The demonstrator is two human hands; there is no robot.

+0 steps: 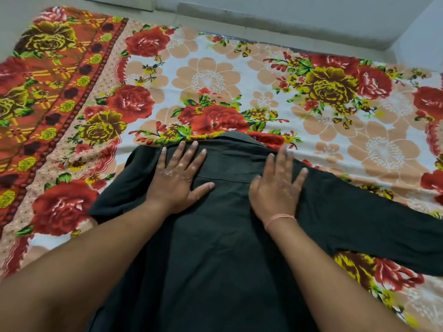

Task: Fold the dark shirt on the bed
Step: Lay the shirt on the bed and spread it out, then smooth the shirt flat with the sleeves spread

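The fingers of the left hand (pixel 177 180) and the right hand (pixel 275 188) were straight and spread, palms pressed flat on the upper part of the dark shirt (pixel 215 250), one to each side of its middle, with a pale thread band (pixel 279 218) round the right wrist. Both forearms crossed and hid part of the shirt's body. The shirt lay on the floral bedsheet (pixel 215 75), its long axis running away from the person and its collar (pixel 239 138) pointing toward the grey wall (pixel 287 15). One sleeve (pixel 374 219) stretched out to the right.

A red-and-yellow floral bedsheet (pixel 215 75) spreads out below a pale wall (pixel 311 13).
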